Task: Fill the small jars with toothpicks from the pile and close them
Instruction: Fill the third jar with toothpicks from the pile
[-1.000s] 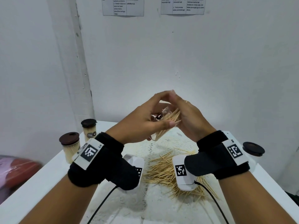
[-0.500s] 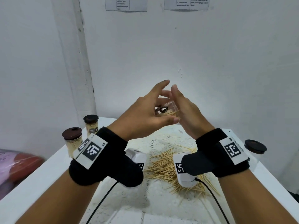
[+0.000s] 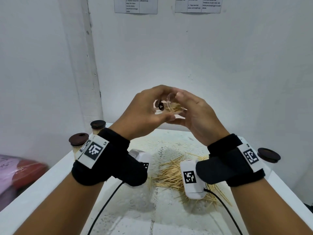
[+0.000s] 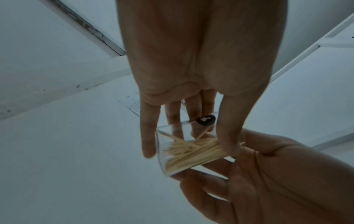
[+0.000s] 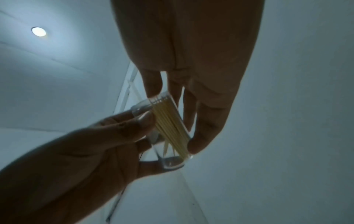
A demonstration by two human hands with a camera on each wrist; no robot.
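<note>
Both hands hold one clear jar (image 3: 171, 107) in the middle of the head view, raised well above the table (image 3: 42, 184). The left hand (image 3: 144, 116) pinches it between thumb and curled fingers; the right hand (image 3: 194, 119) cups the far end, fingers wrapped loosely round the glass. The jar lies tilted nearly on its side, only partly filled with toothpicks (image 4: 191, 150), with no lid on it that I can see.

The risk, as I judge it, is spillage: with the jar this far over, sticks could slide out if the right hand uncovers the mouth. Smooth glass in a light pinch could also slip.

Below, the loose pile (image 3: 171, 175) lies in the lower centre. Two capped, filled jars (image 3: 78, 143) stand at middle left, and a dark lid (image 3: 268, 154) shows at the right edge.
</note>
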